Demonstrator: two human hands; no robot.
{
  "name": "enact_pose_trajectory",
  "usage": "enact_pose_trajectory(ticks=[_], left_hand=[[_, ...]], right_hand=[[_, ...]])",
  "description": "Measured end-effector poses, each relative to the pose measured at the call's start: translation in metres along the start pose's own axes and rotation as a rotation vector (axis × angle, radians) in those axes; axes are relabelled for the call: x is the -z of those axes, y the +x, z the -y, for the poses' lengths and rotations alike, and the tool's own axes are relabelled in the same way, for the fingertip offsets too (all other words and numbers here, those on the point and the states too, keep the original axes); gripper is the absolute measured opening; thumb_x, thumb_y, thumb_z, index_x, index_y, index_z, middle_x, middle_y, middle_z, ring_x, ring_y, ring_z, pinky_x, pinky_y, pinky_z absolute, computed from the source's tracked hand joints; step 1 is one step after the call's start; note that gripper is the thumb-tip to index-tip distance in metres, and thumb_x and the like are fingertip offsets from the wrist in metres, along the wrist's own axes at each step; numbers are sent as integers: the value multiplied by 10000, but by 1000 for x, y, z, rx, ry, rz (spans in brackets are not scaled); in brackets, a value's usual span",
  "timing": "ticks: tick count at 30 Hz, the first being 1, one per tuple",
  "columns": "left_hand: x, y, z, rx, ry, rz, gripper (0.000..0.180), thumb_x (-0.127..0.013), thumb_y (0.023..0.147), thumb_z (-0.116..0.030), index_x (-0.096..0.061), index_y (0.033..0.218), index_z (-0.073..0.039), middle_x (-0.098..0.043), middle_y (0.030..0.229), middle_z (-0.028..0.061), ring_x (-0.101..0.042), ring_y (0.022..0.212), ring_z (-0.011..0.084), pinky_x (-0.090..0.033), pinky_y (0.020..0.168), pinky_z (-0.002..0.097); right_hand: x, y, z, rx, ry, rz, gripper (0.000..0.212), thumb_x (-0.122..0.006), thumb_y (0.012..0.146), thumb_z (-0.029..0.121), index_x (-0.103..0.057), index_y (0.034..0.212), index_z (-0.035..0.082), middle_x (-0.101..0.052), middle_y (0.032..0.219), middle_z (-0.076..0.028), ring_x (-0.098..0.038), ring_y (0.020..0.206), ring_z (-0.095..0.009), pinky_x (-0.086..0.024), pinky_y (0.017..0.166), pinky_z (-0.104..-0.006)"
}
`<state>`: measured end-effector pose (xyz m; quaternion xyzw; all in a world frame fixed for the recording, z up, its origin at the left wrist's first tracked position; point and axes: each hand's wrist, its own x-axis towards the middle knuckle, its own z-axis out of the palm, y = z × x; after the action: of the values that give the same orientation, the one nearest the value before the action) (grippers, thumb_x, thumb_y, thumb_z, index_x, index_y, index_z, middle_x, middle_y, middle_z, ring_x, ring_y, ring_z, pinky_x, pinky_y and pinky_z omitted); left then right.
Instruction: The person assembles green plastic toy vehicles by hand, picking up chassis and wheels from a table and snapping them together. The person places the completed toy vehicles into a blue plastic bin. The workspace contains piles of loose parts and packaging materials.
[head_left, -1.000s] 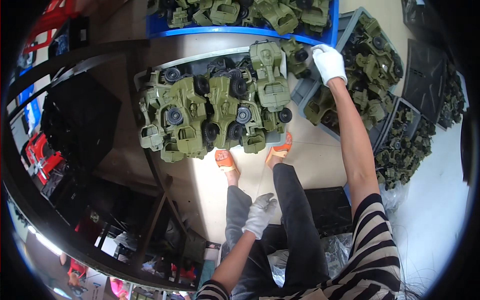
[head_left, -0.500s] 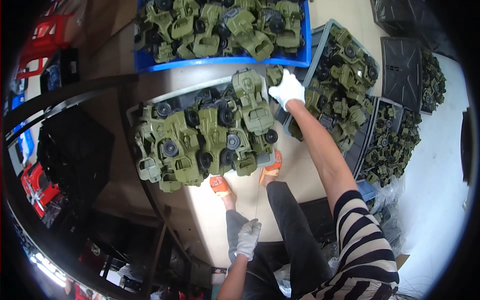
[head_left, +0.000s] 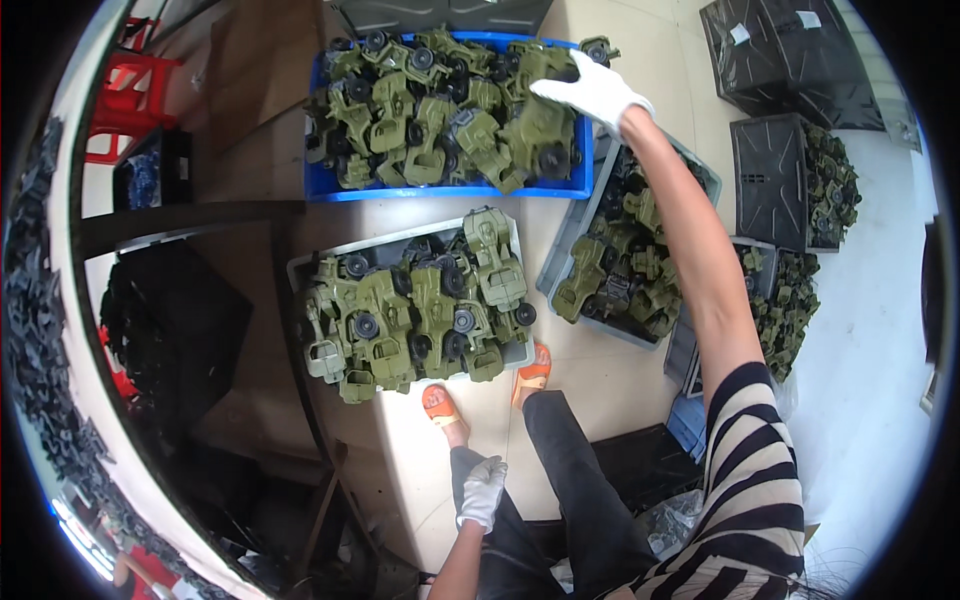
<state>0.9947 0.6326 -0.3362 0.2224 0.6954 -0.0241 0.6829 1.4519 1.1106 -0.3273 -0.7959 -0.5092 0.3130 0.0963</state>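
My right hand [head_left: 598,92], in a white glove, reaches to the right end of a blue bin [head_left: 450,190]. Its thumb and fingers are closed on an olive-green toy jeep [head_left: 540,128] with black wheels, which lies over the heap of similar jeeps [head_left: 425,135]. The fingertips are partly hidden. My left hand [head_left: 484,492], gloved too, hangs low in front of my left leg with its fingers curled together. Whatever it may hold is hidden. Between the blue bin and my feet stands a grey bin [head_left: 300,262] heaped with more green jeeps [head_left: 436,310].
Right of the grey bin is another grey bin [head_left: 545,285] with loose toy jeeps. Dark crates [head_left: 768,185] and further heaps of green toys [head_left: 830,190] line the right side. A dark frame [head_left: 315,420] runs along the left. Red stools [head_left: 135,90] stand at the far left.
My right hand has moved from beside the grey bin up to the blue bin's right end. The view has shifted, showing more of the blue bin. My left hand stays low and closed.
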Motion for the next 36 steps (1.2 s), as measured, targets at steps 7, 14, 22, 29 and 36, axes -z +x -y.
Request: enact_pose_trajectory(ticks=[7,14,22,29,36], left_hand=[[3,-47,-10,-47,-39,-72,345,-653,952,-167,-641,1218,53,-696,1168,157,-650,1060,208,-480,961,303],[23,-161,21,-141,43,-131,374,-663,942,-210,-641,1230,28,-708,1114,126,-651,998,175,-496,895,287],[106,-261,129,-566,186,-257,365,-595,954,-299,-663,1168,-11,-673,1150,211,-622,1090,372,-485,969,372],[224,-389,235,-404,-138,-547,371,-599,938,-230,-654,1195,31,-692,1133,229,-669,1067,332,-502,958,367],[307,-405,343,-382,-276,-843,355,-623,944,-230,-659,1179,34,-691,1150,212,-674,1063,302,-513,934,353]], right_hand=[[-47,-48,25,43,-54,5,587,-638,810,456,-602,1168,-8,-656,1162,-247,-623,1089,-414,-494,964,-448],[-149,-329,63,-21,367,506,517,-659,886,430,-668,1166,-4,-672,1171,-219,-649,1083,-329,-504,937,-378],[11,-626,367,855,742,291,141,-785,776,84,-667,717,35,-597,612,-29,-554,554,-130,-437,546,-277],[70,-848,523,1687,729,338,73,-695,654,130,-625,671,120,-617,700,-20,-549,526,-183,-423,524,-346],[14,-919,641,2369,620,947,433,-679,808,486,-632,909,68,-608,848,-35,-515,610,-199,-407,521,-357]])
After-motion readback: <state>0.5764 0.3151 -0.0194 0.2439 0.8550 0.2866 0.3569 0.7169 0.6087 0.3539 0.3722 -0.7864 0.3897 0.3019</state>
